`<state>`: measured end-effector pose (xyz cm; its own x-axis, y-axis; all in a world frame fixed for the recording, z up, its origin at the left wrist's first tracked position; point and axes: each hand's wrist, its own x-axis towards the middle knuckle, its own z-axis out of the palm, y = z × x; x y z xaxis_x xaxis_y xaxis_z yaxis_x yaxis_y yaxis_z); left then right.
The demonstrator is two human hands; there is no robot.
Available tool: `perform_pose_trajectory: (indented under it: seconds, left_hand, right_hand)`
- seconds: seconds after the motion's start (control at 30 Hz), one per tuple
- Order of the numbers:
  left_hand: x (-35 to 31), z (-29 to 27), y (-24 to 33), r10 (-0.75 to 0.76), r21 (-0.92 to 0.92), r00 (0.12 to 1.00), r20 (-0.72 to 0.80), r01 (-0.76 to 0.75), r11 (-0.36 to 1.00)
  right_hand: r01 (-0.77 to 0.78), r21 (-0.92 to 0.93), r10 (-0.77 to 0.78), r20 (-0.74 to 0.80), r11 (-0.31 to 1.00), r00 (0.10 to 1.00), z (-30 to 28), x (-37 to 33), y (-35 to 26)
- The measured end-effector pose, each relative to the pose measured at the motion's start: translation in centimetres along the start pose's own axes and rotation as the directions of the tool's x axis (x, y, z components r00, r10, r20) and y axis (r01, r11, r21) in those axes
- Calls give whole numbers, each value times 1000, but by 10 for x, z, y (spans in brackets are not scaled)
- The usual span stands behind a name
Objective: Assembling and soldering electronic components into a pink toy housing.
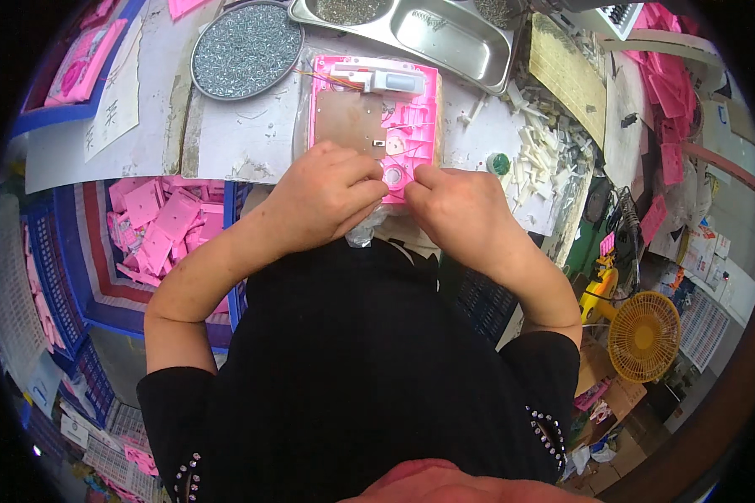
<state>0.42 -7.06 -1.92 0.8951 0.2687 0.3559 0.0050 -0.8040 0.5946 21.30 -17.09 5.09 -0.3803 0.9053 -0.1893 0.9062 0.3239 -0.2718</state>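
Observation:
A pink plastic housing (434, 96) lies open side up on the bench in front of me. It holds a brown circuit board (348, 117), a white module (398, 81) with thin wires at its top, and a small round white part (392, 176) near its lower edge. My left hand (331, 193) is closed, fingertips pinched at the left side of this round part. My right hand (461, 205) is likewise closed, thumb and forefinger together at the housing's lower right edge. Whatever is between the fingertips of either hand is too small or hidden. Crumpled clear plastic (362, 230) shows below the housing.
Beyond the housing stand a round tray of screws (247, 50) and a steel compartment tray (453, 42). White plastic pegs (537, 159) lie at right by a small green round thing (498, 163). A blue crate (92, 251) holds pink parts at left; a yellow fan (643, 337) is lower right.

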Motion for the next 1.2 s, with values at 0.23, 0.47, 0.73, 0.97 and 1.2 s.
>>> perform_pose_trajectory:
  seconds: [0.23, 0.47, 0.73, 0.97, 1.2]
  left_hand:
    - [-3, 1, 0, 12, -18, 999, -35, -12, 1000]
    - [-2, 10, 9, 93, 113, 995, -19, -90, 990]
    - [0, 7, 6, 123, 146, 991, 56, -130, 981]
    - [-2, 12, 7, 144, 135, 989, 43, -148, 980]
    - [-1, 11, 8, 128, 143, 985, 117, -144, 979]
  right_hand:
    - [219, 213, -112, -422, 952, 900, 51, -23, 37]
    - [19, -23, -28, -449, 1000, 893, 63, -45, 11]
    - [10, 70, 21, -426, 997, 904, 64, -43, 9]
    - [51, 220, 67, -495, 974, 866, 57, -43, 19]
    - [39, 165, 38, -437, 986, 899, 62, -50, 11]
